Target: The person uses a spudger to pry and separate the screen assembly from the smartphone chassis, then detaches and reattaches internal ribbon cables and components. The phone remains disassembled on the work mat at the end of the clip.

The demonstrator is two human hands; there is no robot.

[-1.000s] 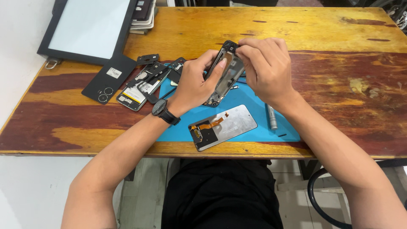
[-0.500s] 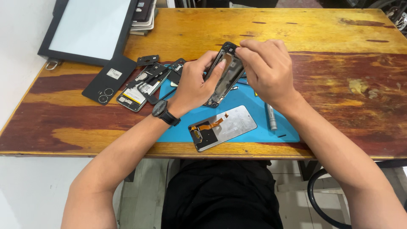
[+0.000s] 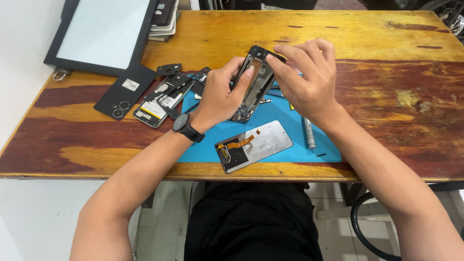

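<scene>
Both hands hold a stripped phone frame [image 3: 254, 82] tilted up above the blue work mat [image 3: 285, 145], near the middle of the wooden counter [image 3: 386, 96]. The left hand [image 3: 220, 96] grips the frame's left edge, thumb lying along its open inner face; the right hand [image 3: 304, 77] closes on the top right corner, fingers curled over the upper rim.

Judging from what lies about, the teardown looks well advanced. A detached screen panel [image 3: 253, 145] with an orange flex cable rests face down on the mat just below the hands. To the left lie a black back cover [image 3: 124, 92] and a cluster of loose inner parts [image 3: 166, 94], including what looks like a battery. A silver screwdriver [image 3: 308, 133] sits on the mat beside the right wrist. The frame seems to carry a small board at its lower end, so some removal may be left.

Against the frames 1.0 s and 0.5 s ago, almost nothing differs: the frame stays at the same tilt, both grips are unchanged, and the parts on the counter have not shifted.
</scene>
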